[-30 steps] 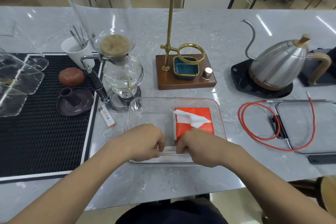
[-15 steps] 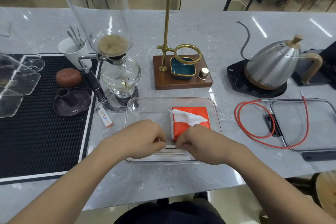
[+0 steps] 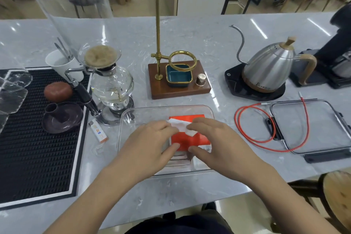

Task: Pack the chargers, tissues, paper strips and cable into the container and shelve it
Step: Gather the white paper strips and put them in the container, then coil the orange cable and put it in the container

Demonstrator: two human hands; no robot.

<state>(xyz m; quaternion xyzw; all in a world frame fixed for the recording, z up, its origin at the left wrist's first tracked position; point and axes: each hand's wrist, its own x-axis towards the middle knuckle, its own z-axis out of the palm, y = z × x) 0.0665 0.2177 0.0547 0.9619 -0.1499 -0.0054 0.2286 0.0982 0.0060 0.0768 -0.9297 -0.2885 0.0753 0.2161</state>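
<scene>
A clear plastic container (image 3: 144,113) stands at the table's near middle. Inside lies an orange tissue pack (image 3: 187,139) with a white tissue (image 3: 181,125) sticking out of its top. Flat paper strips (image 3: 178,162) lie at the container's near wall. My left hand (image 3: 150,148) and my right hand (image 3: 212,144) hover over the pack, fingers spread, fingertips touching the tissue and the pack's near edge. A red cable (image 3: 245,129) lies coiled on the table to the right, partly over the container's clear lid (image 3: 311,150). No charger is visible.
A glass siphon coffee maker (image 3: 110,83) stands just behind the container's left corner, a lighter (image 3: 97,131) beside it. Behind are a wooden stand with brass ring (image 3: 178,81) and a steel kettle (image 3: 269,72). A black mat (image 3: 38,157) lies at left, a stool (image 3: 336,197) at lower right.
Both hands have moved from the container's near wall, where they were closed over the strips, forward onto the tissue pack and have opened. The camera has tilted slightly.
</scene>
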